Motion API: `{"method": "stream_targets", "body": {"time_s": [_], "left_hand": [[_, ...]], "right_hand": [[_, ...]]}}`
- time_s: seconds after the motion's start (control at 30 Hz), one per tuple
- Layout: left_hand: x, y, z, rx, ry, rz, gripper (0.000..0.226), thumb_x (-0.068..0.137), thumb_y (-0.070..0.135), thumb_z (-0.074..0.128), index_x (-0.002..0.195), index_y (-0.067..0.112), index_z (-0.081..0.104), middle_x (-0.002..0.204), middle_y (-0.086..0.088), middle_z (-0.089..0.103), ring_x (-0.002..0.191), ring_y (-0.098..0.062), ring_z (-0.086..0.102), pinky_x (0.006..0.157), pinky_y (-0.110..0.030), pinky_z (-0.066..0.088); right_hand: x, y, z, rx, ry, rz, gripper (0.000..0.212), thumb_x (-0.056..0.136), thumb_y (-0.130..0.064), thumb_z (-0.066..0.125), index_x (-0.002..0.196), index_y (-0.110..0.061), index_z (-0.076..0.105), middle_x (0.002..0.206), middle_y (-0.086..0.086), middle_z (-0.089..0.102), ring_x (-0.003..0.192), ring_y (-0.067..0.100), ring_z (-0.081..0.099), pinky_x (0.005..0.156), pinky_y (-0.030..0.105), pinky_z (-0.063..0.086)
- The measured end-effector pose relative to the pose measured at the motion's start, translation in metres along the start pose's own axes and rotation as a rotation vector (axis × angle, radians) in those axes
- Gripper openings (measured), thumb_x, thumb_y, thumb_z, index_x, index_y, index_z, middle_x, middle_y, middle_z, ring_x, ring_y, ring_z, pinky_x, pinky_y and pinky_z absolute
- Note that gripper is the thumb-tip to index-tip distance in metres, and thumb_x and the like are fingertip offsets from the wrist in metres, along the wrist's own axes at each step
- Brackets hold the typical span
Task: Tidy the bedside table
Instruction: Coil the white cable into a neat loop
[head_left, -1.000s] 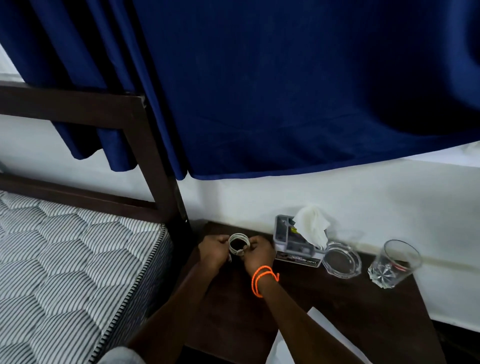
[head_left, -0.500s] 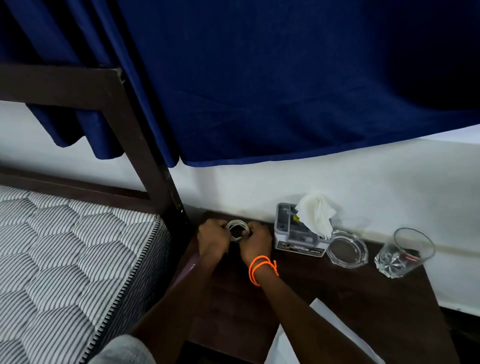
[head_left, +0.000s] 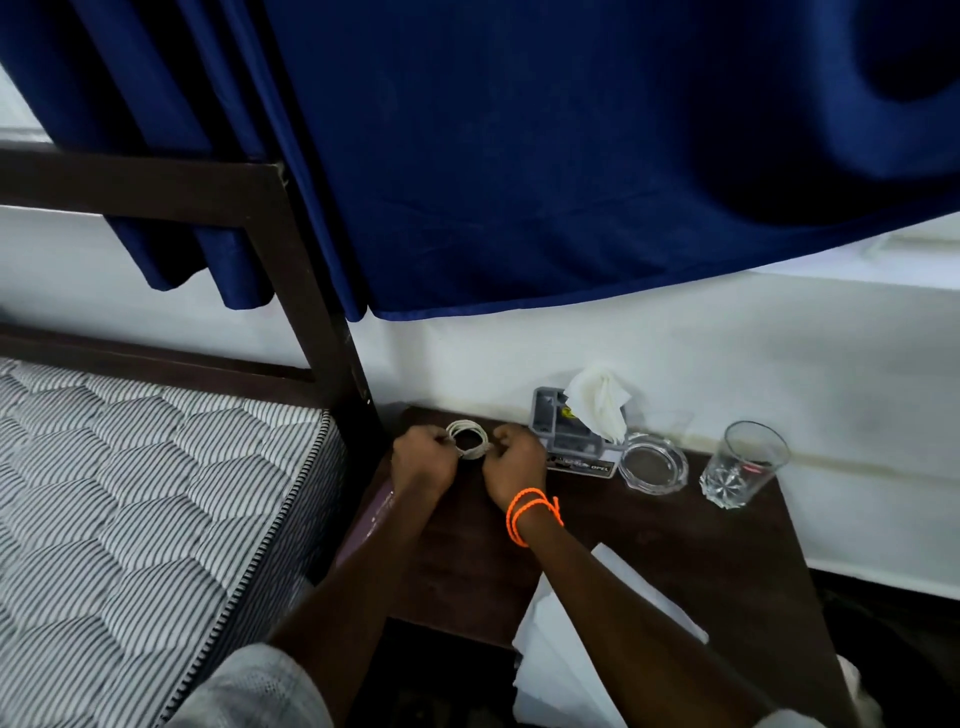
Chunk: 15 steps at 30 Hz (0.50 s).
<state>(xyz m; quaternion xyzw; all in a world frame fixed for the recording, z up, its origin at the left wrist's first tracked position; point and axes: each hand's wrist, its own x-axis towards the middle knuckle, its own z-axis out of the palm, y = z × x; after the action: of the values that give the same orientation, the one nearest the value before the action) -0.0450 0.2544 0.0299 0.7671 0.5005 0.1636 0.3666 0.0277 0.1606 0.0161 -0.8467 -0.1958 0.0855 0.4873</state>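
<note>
A coiled white cable (head_left: 466, 440) is held at the back left corner of the dark wooden bedside table (head_left: 675, 540). My left hand (head_left: 423, 460) grips the coil's left side and my right hand (head_left: 514, 464), with orange cords on its wrist, grips the right side. Both fists are closed on the coil, just above the tabletop. To the right stand a grey tissue box (head_left: 569, 441) with a white tissue sticking up, a round glass ashtray (head_left: 653, 464) and a clear drinking glass (head_left: 744, 464).
White paper sheets (head_left: 597, 639) lie at the table's front edge under my right forearm. A striped mattress (head_left: 130, 493) and dark bed frame (head_left: 296, 291) adjoin the table on the left. A blue curtain (head_left: 519, 156) hangs over the white wall behind.
Both hands stay closed on the cable coil at the same corner of the table. The camera has shifted slightly; the other objects have not moved.
</note>
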Motion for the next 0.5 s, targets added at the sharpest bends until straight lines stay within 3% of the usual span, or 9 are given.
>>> {"method": "stream_targets", "body": {"time_s": [0.1,0.27,0.4,0.5], "left_hand": [[-0.025,0.004,-0.005,0.002,-0.007,0.023,0.024,0.087,0.023,0.066,0.107,0.02,0.079,0.11,-0.013,0.076,0.109,-0.032,0.069,0.091,-0.034,0.053],[-0.075,0.002,-0.003,-0.021,-0.028,0.072,0.022,0.087,0.021,0.068,0.104,0.016,0.081,0.107,-0.015,0.077,0.107,-0.032,0.07,0.096,-0.036,0.055],[-0.116,-0.002,0.002,-0.064,-0.072,0.048,0.018,0.085,0.019,0.066,0.093,0.02,0.082,0.101,-0.01,0.079,0.102,-0.03,0.072,0.093,-0.034,0.056],[-0.141,-0.004,0.007,-0.076,-0.097,0.029,0.019,0.085,0.018,0.064,0.091,0.023,0.082,0.101,-0.006,0.079,0.102,-0.026,0.072,0.093,-0.029,0.054]], "right_hand": [[-0.016,0.002,-0.019,-0.019,-0.001,-0.003,0.016,0.084,-0.003,0.066,0.099,0.001,0.069,0.102,0.02,0.07,0.1,0.035,0.065,0.091,0.04,0.051],[-0.047,0.013,-0.059,-0.087,0.03,-0.01,0.013,0.085,-0.007,0.067,0.095,0.0,0.072,0.096,0.019,0.073,0.096,0.034,0.067,0.088,0.031,0.046],[-0.072,0.03,-0.096,-0.116,0.084,0.018,0.014,0.084,-0.005,0.064,0.094,0.0,0.073,0.099,0.018,0.074,0.1,0.034,0.067,0.093,0.032,0.045],[-0.088,0.046,-0.12,-0.102,0.137,0.064,0.012,0.083,-0.002,0.064,0.09,-0.001,0.074,0.093,0.017,0.074,0.093,0.032,0.069,0.085,0.025,0.045]]}}
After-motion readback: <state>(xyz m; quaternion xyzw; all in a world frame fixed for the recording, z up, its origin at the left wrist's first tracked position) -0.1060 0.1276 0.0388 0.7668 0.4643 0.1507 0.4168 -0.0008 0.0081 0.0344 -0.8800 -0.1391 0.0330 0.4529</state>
